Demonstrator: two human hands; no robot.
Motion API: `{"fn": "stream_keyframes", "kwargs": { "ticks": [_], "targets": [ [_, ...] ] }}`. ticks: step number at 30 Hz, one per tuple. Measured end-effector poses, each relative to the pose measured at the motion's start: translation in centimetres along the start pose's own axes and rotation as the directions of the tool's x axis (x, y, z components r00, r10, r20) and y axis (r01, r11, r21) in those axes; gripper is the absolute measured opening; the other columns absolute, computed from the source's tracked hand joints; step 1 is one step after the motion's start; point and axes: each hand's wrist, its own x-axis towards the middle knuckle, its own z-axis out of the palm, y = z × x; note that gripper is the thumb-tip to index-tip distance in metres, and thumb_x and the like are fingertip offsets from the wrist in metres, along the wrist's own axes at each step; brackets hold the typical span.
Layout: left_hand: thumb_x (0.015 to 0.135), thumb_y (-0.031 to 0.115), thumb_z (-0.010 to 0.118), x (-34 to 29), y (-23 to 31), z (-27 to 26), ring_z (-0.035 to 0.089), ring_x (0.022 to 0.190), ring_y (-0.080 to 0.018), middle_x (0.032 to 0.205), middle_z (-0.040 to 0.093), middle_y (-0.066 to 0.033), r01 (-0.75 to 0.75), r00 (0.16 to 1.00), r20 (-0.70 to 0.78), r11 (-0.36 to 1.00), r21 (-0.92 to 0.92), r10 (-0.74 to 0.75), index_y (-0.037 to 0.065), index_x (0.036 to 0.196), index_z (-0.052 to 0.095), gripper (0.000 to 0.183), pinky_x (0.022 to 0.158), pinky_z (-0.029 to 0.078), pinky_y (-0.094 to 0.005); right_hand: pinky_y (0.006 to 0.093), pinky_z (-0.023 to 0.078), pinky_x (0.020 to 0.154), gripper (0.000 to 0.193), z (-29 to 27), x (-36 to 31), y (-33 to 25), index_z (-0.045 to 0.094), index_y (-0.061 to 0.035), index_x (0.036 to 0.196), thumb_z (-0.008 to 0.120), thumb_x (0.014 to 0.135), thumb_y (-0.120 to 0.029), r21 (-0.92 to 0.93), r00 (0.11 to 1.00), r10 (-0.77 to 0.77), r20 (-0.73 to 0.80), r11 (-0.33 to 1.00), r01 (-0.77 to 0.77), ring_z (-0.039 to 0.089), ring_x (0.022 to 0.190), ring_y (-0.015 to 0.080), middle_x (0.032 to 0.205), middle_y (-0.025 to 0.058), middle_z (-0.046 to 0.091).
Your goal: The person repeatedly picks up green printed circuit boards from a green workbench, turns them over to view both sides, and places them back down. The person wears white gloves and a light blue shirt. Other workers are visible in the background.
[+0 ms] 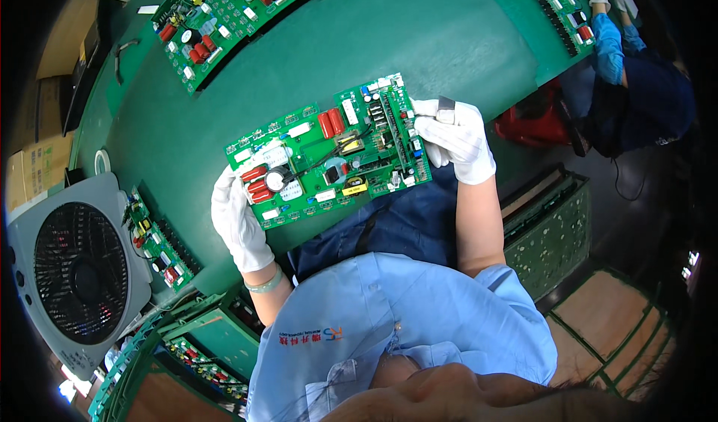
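Between my two white-gloved hands is a green circuit board, raised over the near edge of the table and slightly tilted. It carries red capacitors, white connectors, yellow-wrapped transformers, black wires and white paper labels. My left hand grips the board's left edge, its fingers partly hidden behind the board. At the opposite end, my right hand pinches the right edge between thumb and fingers. A grey band wraps one finger of that glove.
More boards lie at the table's far side. A grey box fan stands at left, beside another upright board. Pliers and a tape roll lie nearby. Green crates flank me. A gloved co-worker is at far right.
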Motion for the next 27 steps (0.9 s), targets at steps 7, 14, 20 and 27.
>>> {"fn": "stream_keyframes", "kwargs": {
  "ticks": [7,14,20,27],
  "targets": [
    [0.101,0.015,0.055,0.0,-0.4,-0.6,0.067,0.107,-0.022,0.121,0.066,-0.0187,-0.023,0.999,0.026,0.999,-0.027,0.023,-0.01,0.13,0.052,0.038,0.095,0.054,-0.0344,0.0225,0.028,0.038,0.031,0.5,0.1,0.1,0.067,0.0108,0.119,0.063,0.091,-0.003,0.078,0.996,0.053,-0.067,0.996,-0.048,0.042,0.039,0.0047,0.072,0.0048,0.068],
    [0.099,0.024,0.058,-0.6,0.6,-0.3,0.066,0.114,-0.0254,0.127,0.063,-0.022,-0.004,0.999,0.041,0.999,-0.053,0.006,-0.012,0.134,0.047,0.051,0.099,0.053,-0.0365,0.0208,0.029,0.039,0.031,0.9,0.4,0.3,0.067,0.0075,0.121,0.065,0.092,-0.004,0.092,0.993,0.073,-0.088,0.994,-0.065,0.044,0.043,0.0033,0.073,0.0018,0.067],
    [0.101,0.011,0.054,-0.4,1.0,0.4,0.068,0.106,-0.0199,0.125,0.064,-0.0189,0.007,1.0,0.013,0.988,-0.151,-0.005,-0.009,0.132,0.051,0.038,0.092,0.056,-0.0336,0.0206,0.03,0.039,0.033,0.8,0.5,0.4,0.064,0.0116,0.123,0.062,0.094,-0.005,0.062,0.998,0.013,-0.061,0.998,-0.009,0.045,0.041,0.0046,0.081,0.0085,0.072],
    [0.102,0.01,0.053,-0.4,0.6,-0.2,0.067,0.106,-0.0198,0.124,0.065,-0.0187,0.031,0.998,0.063,0.982,-0.184,-0.019,-0.009,0.131,0.052,0.035,0.093,0.056,-0.0339,0.0203,0.031,0.04,0.032,1.0,0.3,0.2,0.065,0.0089,0.123,0.063,0.094,-0.002,0.117,0.993,0.069,-0.093,0.991,-0.058,0.045,0.043,0.0033,0.075,0.0026,0.068]
  ]
}}
